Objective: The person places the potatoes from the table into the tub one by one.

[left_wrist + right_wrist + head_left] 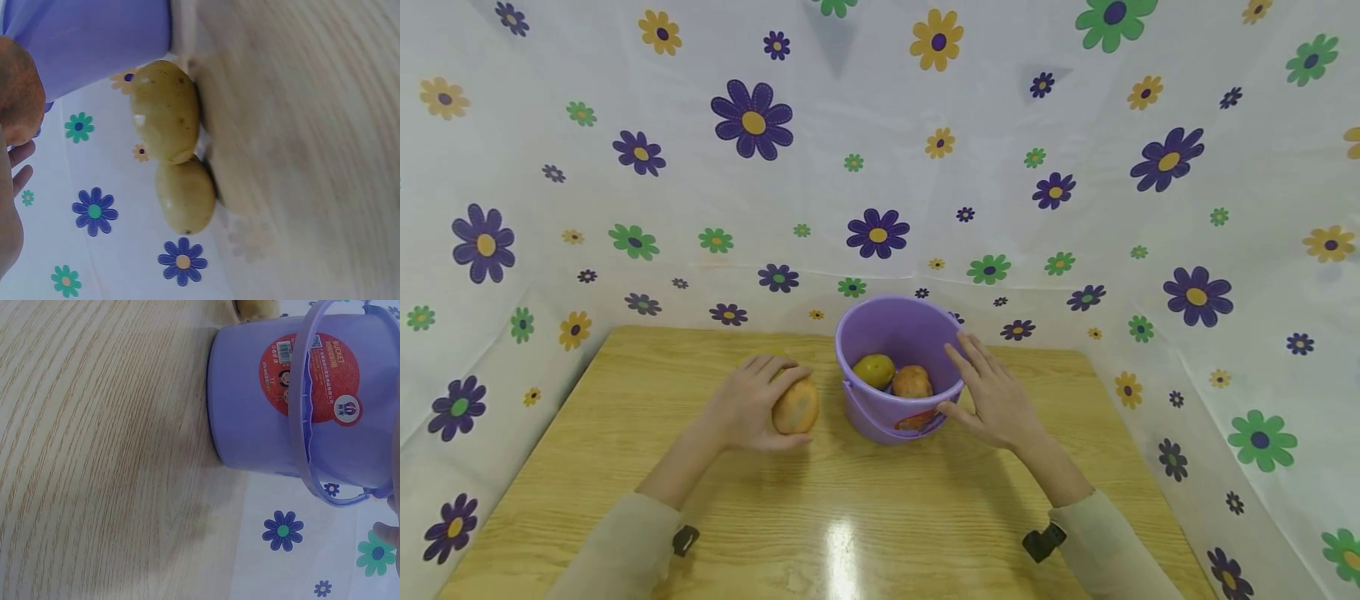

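Potato (795, 406) sits on the bench (625, 433) just left of the purple bucket (880, 421), left hand (748, 408) curled round it; right hand (996, 400), fingers straight, steadies the bucket's side; two more lie inside; judging by this, the lift into the bucket comes next.

Light: bright, even, from overhead.
Glare: white patch on the desk (842, 542) near the front edge.
Shadows: soft, faint under forearms.
Distortion: head view bows at edges.
Blur: left wrist view smeared, soft.
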The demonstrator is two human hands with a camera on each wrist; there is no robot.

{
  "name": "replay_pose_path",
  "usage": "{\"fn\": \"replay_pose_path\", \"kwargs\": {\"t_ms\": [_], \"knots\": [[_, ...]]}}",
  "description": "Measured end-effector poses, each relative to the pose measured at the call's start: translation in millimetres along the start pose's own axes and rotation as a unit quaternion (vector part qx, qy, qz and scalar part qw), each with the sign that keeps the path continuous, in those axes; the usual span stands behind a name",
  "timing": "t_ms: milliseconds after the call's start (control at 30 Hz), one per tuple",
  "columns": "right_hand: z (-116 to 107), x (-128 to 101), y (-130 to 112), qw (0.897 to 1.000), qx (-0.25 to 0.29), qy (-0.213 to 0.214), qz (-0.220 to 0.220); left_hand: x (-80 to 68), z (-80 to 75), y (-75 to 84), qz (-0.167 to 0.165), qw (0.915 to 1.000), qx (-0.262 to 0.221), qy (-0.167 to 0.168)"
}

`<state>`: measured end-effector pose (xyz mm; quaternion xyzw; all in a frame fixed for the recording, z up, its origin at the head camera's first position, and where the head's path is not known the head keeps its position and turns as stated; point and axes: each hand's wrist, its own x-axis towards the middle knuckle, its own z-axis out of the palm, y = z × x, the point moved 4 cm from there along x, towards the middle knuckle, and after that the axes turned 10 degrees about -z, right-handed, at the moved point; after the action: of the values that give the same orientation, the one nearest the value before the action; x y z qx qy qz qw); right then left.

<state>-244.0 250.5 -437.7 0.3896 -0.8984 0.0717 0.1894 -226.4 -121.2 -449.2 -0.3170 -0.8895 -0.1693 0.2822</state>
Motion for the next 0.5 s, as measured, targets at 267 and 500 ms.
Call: {"fn": "replay_pose_path", "kwargs": {"t_ms": [267, 500], "knots": [[-0.3, -0.2, -0.5, 1.000, 0.001, -0.004, 0.003, 12.8, -9.0, 7.9, 0.020, 0.9992, -0.001, 0.035], [-0.8, 0.4, -1.4, 1.000, -0.001, -0.002, 0.000, 22.8, -13.7, 13.8, 0.025, 0.9987, 0.010, 0.043]]}}
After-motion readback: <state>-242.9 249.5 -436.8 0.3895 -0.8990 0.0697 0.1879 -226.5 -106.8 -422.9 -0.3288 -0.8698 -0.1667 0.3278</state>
